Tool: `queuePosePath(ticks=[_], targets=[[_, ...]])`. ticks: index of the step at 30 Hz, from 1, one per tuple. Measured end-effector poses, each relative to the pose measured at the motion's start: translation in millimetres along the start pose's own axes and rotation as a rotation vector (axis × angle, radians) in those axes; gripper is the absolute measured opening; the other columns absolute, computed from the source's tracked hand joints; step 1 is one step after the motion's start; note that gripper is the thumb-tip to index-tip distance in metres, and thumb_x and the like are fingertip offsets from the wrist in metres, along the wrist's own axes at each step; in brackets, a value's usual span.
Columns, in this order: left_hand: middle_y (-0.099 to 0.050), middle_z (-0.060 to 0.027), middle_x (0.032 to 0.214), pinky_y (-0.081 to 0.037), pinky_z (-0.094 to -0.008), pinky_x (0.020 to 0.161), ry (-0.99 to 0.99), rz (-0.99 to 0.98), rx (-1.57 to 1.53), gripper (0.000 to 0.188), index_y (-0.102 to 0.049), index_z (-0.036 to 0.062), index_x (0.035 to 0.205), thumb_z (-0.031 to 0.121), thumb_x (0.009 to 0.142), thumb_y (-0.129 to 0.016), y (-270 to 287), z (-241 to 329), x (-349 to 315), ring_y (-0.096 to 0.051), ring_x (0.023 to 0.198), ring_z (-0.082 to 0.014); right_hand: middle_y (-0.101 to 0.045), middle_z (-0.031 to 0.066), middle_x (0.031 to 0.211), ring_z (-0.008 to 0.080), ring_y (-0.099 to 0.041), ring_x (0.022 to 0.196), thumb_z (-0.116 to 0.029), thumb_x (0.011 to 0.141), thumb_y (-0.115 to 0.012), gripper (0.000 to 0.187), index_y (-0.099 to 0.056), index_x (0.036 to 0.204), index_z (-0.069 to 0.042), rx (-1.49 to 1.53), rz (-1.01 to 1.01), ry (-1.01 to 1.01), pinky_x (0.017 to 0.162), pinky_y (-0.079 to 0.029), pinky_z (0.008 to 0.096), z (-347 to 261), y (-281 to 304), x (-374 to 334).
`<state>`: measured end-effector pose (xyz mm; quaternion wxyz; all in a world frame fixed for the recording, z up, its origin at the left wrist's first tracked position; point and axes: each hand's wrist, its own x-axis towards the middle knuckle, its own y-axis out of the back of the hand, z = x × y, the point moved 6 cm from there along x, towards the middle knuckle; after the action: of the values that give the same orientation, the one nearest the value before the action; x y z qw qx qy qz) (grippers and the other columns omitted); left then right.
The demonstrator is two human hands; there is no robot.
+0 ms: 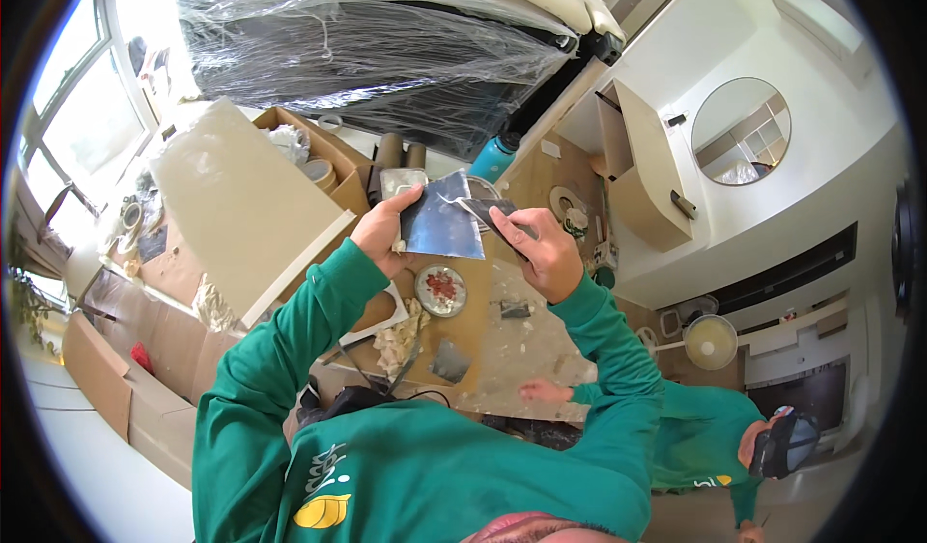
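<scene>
My left hand point(384, 226) grips a flat, dark blue rectangular sheet point(436, 226) along its left edge, thumb on top. A smear of white paste point(450, 198) lies near the sheet's upper right edge. Closed around a dark flat spreader point(504, 234), my right hand point(548, 255) holds its far edge against or just over that smear. Below my hands, a round tin point(444, 309) with white and reddish material inside stands on the work surface point(521, 350). Crumpled, stained cloth or paper point(398, 338) lies to its left, near a small grey square piece point(450, 361).
A blue bottle point(493, 158) stands beyond the sheet. At left are a large beige panel point(241, 195) and a cardboard box point(348, 181). Clear plastic film point(367, 41) covers a dark surface at the back. Another person in green point(700, 427) is at lower right, a hand point(546, 390) reaching toward the surface.
</scene>
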<state>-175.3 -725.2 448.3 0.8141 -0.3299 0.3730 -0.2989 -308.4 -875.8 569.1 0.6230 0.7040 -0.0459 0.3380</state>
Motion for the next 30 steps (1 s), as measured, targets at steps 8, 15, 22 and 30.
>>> queuePosePath(ticks=[8,15,22,30], targets=[[-0.075,-0.0085,0.103,-0.062,-0.0351,0.081,-0.091,-0.085,0.007,0.034,-0.065,0.0062,0.115,0.037,0.105,-0.056,43.8,39.2,-99.5,-0.075,0.088,-0.0191,-0.053,0.0107,0.111,0.0331,-0.054,0.105,0.017,0.062,-0.066,0.072,-0.069,0.127,-0.013,0.023,-0.056,0.049,0.093,-0.052,0.0493,-90.3,-12.2,44.3],[-0.073,-0.0077,0.103,-0.062,-0.0346,0.078,-0.168,-0.150,0.016,0.034,-0.064,0.0054,0.114,0.037,0.104,-0.057,107.2,56.6,-174.2,-0.074,0.085,-0.0169,-0.053,0.0089,0.110,0.0326,-0.054,0.106,0.009,0.066,-0.072,0.064,-0.069,0.126,-0.014,-0.079,-0.118,0.203,0.104,-0.050,0.0511,-174.6,-18.7,79.6],[-0.072,-0.0076,0.109,-0.062,-0.0366,0.083,-0.227,-0.204,-0.166,0.039,-0.062,0.0039,0.123,0.037,0.102,-0.062,161.8,59.8,-223.3,-0.074,0.092,-0.0192,-0.055,0.0093,0.110,0.0332,-0.054,0.109,0.012,0.061,-0.069,0.069,-0.068,0.126,-0.012,0.089,-0.001,0.078,0.103,-0.048,0.0475,-249.2,-35.8,107.6],[-0.072,-0.0068,0.107,-0.061,-0.0348,0.083,-0.271,-0.268,-0.204,0.035,-0.064,0.0058,0.119,0.037,0.102,-0.061,187.1,63.9,-265.7,-0.073,0.091,-0.0183,-0.054,0.0097,0.115,0.0331,-0.054,0.110,0.012,0.061,-0.068,0.071,-0.067,0.127,-0.013,0.005,-0.071,0.157,0.104,-0.046,0.0472,-264.6,-62.4,117.6]])
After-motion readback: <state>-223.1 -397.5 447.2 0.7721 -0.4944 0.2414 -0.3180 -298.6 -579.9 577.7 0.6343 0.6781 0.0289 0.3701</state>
